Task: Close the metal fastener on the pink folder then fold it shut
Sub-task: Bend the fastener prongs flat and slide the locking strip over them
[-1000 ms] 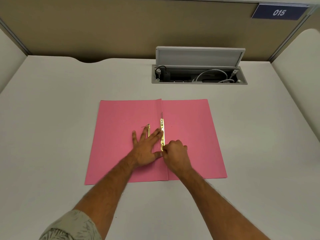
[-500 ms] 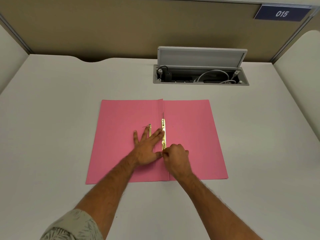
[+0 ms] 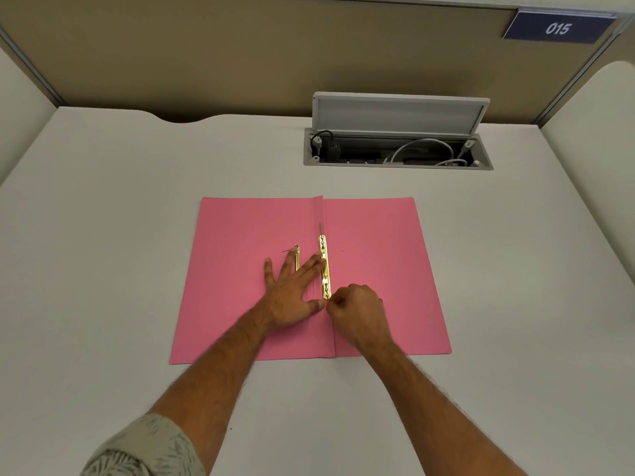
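Observation:
A pink folder (image 3: 374, 262) lies open and flat on the white desk. Along its centre crease runs a gold metal fastener bar (image 3: 324, 271), with a thin prong sticking out past its far end. A second gold strip (image 3: 297, 257) lies on the left half, partly under my fingers. My left hand (image 3: 292, 293) rests flat with fingers spread on the left half, its index finger touching the bar. My right hand (image 3: 357, 312) is curled, with its fingertips pinched at the near end of the bar; what they pinch is hidden.
An open cable box (image 3: 398, 149) with a raised grey lid and several cables is sunk into the desk beyond the folder. A beige partition wall stands at the back, with a blue sign (image 3: 558, 28) reading 015. White dividers flank the desk.
Both hands stay almost in place. My right hand has shifted slightly at the near end of the fastener bar. The folder has not moved.

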A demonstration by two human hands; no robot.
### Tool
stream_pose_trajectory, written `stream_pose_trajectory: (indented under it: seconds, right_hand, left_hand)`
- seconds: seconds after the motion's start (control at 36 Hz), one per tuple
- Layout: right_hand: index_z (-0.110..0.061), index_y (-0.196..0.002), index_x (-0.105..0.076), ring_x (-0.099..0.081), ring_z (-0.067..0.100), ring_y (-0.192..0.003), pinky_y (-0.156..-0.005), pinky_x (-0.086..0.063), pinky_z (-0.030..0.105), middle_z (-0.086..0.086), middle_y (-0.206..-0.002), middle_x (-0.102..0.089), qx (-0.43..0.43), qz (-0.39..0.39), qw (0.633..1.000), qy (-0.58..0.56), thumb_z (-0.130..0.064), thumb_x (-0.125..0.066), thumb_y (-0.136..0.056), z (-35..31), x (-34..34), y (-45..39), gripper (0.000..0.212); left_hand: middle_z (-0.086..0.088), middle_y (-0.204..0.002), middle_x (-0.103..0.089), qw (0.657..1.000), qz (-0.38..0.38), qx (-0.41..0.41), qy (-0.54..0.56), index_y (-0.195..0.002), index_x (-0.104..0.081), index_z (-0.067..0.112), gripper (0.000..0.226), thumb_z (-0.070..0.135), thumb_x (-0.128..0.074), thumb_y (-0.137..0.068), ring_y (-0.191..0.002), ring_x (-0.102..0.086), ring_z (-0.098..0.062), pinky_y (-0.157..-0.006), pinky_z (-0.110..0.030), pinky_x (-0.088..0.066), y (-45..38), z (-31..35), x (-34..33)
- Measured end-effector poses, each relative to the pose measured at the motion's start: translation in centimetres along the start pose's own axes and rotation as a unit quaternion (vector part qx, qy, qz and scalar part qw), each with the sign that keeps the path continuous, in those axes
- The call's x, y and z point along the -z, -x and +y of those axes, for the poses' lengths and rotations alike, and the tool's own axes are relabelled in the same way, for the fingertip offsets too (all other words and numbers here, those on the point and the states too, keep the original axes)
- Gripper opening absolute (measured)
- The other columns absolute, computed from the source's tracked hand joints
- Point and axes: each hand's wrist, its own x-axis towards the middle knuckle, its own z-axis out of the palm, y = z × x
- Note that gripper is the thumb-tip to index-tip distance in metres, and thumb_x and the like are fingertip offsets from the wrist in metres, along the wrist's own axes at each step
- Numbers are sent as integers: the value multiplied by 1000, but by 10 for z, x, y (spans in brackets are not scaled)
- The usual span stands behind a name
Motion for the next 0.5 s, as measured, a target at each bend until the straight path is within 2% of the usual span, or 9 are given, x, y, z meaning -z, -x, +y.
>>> stream_pose_trajectory:
  seconds: [0.11, 0.19, 0.25, 0.33, 0.39, 0.5]
  right_hand:
    - [-11, -108, -79, -72, 24, -90, -87, -58, 41, 5, -103, -80, -13, 7, 997, -75, -20, -59, -90, 0, 4, -7, 28]
    - [-10, -115, -75, -72, 26, -94, -89, -58, 41, 8, -106, -79, -7, 5, 995, -95, -13, -60, -90, -2, 6, -16, 29]
    - [-13, -119, -72, -71, 27, -92, -86, -58, 42, 7, -99, -79, -5, -10, 995, -96, -12, -64, -86, -2, 6, -22, 34]
    - [-26, -130, -63, -69, 25, -87, -83, -57, 45, 2, -88, -74, 15, -31, 994, -106, -11, -73, -80, -1, 5, -25, 53]
    - [-30, -139, -57, -66, 24, -94, -85, -55, 46, 2, -96, -71, 34, -38, 995, -88, -20, -78, -81, 1, 3, -26, 63]
    - [-28, -151, -45, -54, 24, -111, -93, -49, 45, 2, -112, -61, 60, -63, 996, -18, -32, -77, -84, 8, 0, -26, 75]
  left_hand:
    - [29, -156, 22, 1000, 2, 0, 4, -160, 2, 41, 89, 63, -51, -93, -153, 26, -22, -113, -69, 23, 0, 1, 1]
    - [30, -155, 21, 1000, 7, 1, 9, -160, 2, 42, 89, 62, -53, -92, -154, 25, -22, -113, -68, 24, 0, 0, 1]
    - [30, -156, 19, 1000, 12, -2, 18, -159, 0, 43, 89, 63, -53, -91, -154, 24, -21, -112, -66, 25, 1, 0, 0]
    - [26, -164, 10, 999, 26, -5, 48, -158, -8, 49, 85, 65, -51, -87, -155, 21, -17, -113, -61, 25, 3, 0, 1]
    - [17, -168, 6, 997, 44, 6, 65, -158, -15, 47, 78, 55, -56, -91, -156, 16, -18, -118, -57, 21, 5, -1, 1]
    - [3, -171, 1, 984, 118, 54, 119, -160, -21, 37, 75, 33, -60, -96, -158, 3, -23, -125, -49, 5, 16, -8, 9]
